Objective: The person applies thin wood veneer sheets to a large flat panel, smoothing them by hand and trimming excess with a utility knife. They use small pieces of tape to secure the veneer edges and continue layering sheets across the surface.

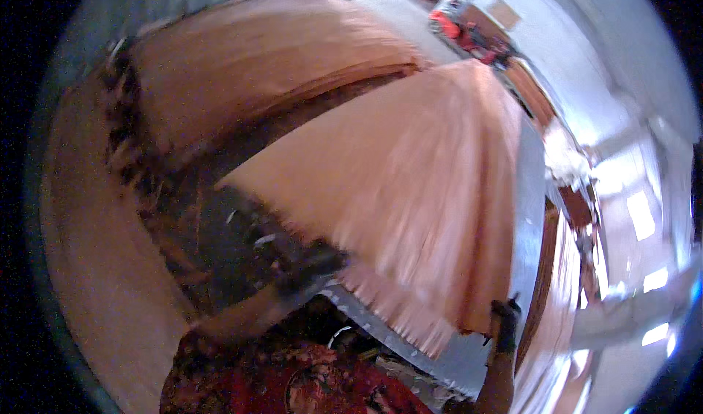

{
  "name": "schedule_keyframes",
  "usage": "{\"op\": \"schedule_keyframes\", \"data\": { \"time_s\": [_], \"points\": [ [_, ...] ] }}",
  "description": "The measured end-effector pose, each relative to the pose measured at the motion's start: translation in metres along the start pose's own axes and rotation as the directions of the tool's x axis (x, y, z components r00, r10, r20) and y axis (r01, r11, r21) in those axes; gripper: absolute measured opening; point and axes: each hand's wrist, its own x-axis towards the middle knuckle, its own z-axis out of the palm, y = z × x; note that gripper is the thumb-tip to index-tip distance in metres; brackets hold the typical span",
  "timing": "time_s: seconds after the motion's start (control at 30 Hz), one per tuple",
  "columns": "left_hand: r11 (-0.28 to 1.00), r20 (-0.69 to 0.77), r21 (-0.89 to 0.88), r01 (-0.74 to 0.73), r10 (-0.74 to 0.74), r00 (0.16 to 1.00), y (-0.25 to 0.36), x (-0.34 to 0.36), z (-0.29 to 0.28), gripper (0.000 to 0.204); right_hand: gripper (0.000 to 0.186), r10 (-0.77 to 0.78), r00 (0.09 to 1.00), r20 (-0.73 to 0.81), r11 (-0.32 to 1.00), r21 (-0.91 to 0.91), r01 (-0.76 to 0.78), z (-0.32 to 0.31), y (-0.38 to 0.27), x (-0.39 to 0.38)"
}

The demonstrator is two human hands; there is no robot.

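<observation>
Both hands at the near edge of a large orange-brown sheet

The near sheet (395,172) lies spread over a grey table (529,216), its surface running in long folds toward the right side. Its near edge is ragged. A strip of bare table shows along the sheet's right side and below its near edge.

The left hand (315,264), dark-covered, is at the left part of that near edge. Motion blur hides the fingers; how far they are open, and whether they have hold of the sheet, cannot be told. The right hand (505,315), also dark-covered, is at the sheet's right near corner. A finger points upward, away from the palm; whether the rest grip the corner cannot be told.

Beyond the near sheet, on the upper left, lies a second broad sheet (256,62) of similar colour, with a dark gap between the two. Dark, broken scraps (194,231) lie left of the left hand, bordered by a tan surface (95,223) at the far left. A red machine (469,33) stands at the upper right. Pale sheets (549,333) are seen to the right of the right hand. The person's red patterned garment (315,385) fills the lower edge.
</observation>
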Motion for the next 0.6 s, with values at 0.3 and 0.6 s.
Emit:
{"op": "schedule_keyframes", "data": {
  "time_s": [0.3, 0.6],
  "points": [
    [0.988, -0.933, -0.143, 0.062, -0.156, 0.323, -0.032, 0.005, 0.102, 0.047, 0.023, -0.338, 0.866, -0.369, 0.788, -0.613, 0.046, -0.011, 0.160, -0.093],
    [0.935, -0.796, -0.185, 0.303, -0.323, 0.512, -0.131, -0.168, -0.017, 0.055, 0.024, -0.239, 0.881, -0.407, 0.822, -0.569, -0.040, -0.033, 0.232, -0.177]
  ]
}}
